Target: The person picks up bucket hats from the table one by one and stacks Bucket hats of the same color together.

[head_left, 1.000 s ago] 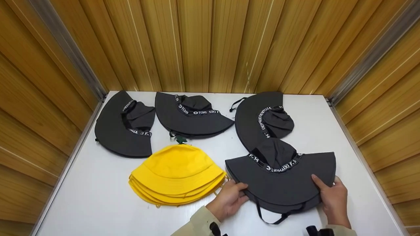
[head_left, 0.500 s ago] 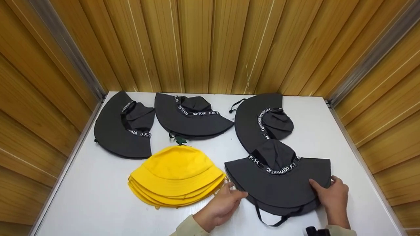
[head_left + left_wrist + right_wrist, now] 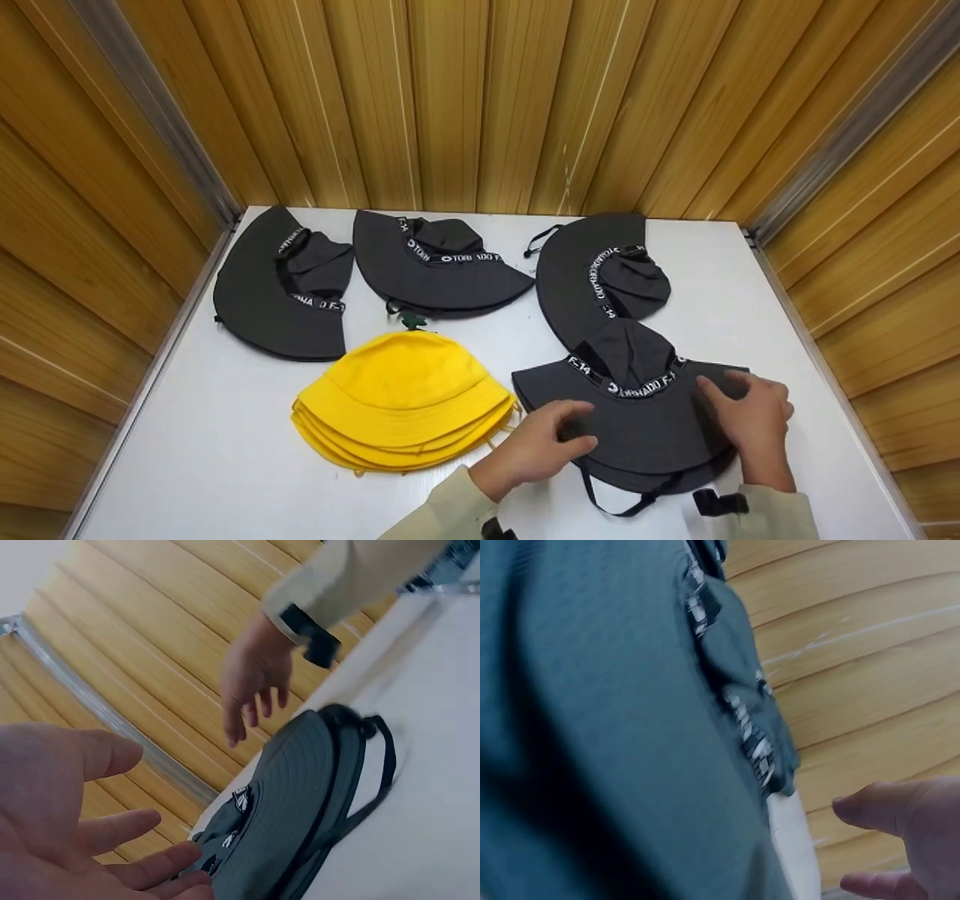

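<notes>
A dark grey wide-brimmed hat (image 3: 630, 431) lies folded flat at the front right, its brim toward me and its black strap (image 3: 619, 510) looped out in front. My left hand (image 3: 540, 446) hovers by the left part of the brim, fingers parted and holding nothing. Over the brim's right end is my right hand (image 3: 754, 416), its thumb and fingers spread apart. In the left wrist view, a gap shows between the right hand (image 3: 255, 679) and the hat (image 3: 289, 795). The right wrist view shows the thumb (image 3: 877, 808) away from the dark brim (image 3: 630, 705).
A stack of yellow bucket hats (image 3: 405, 397) lies left of the left hand. Behind are more dark hats, at left (image 3: 289, 292), middle (image 3: 435, 277) and right (image 3: 592, 277); the front hat's crown overlaps the right one. Wood-patterned walls (image 3: 480, 105) enclose the white table (image 3: 187, 442).
Both hands have let go of the front hat's brim and risen. The left has shifted right over the brim, the right slightly up. The hat's right side has settled lower.
</notes>
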Demonstrator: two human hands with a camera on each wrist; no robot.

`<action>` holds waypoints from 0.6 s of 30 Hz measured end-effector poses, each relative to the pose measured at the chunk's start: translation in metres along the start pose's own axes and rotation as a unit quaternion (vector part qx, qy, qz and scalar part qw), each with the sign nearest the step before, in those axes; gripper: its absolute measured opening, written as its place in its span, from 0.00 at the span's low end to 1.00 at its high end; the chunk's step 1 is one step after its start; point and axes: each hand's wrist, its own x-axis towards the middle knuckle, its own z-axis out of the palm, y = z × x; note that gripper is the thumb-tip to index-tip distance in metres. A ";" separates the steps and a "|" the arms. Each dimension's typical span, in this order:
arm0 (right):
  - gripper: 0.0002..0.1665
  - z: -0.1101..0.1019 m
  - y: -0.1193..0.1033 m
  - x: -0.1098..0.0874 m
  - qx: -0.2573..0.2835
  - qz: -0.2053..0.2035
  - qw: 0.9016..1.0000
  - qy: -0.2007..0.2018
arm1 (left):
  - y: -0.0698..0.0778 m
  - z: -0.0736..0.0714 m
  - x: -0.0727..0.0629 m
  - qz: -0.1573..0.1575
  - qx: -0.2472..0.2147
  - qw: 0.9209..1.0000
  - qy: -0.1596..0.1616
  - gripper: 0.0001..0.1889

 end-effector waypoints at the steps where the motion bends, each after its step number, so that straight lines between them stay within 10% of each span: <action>1: 0.44 0.000 -0.006 0.002 0.003 -0.011 1.000 0.005 | 0.000 0.003 0.006 0.009 0.071 0.997 0.011 0.27; 5: 0.37 0.001 -0.033 0.017 0.014 -0.060 0.998 0.035 | -0.001 0.020 0.027 0.029 0.327 0.943 0.058 0.33; 9: 0.34 0.010 -0.060 0.038 0.007 -0.098 0.994 0.040 | -0.009 0.035 0.040 -0.006 0.439 0.894 0.090 0.41; 18: 0.43 0.035 -0.089 0.091 -0.078 -0.063 0.994 -0.053 | -0.011 0.044 0.046 -0.040 0.458 0.883 0.089 0.44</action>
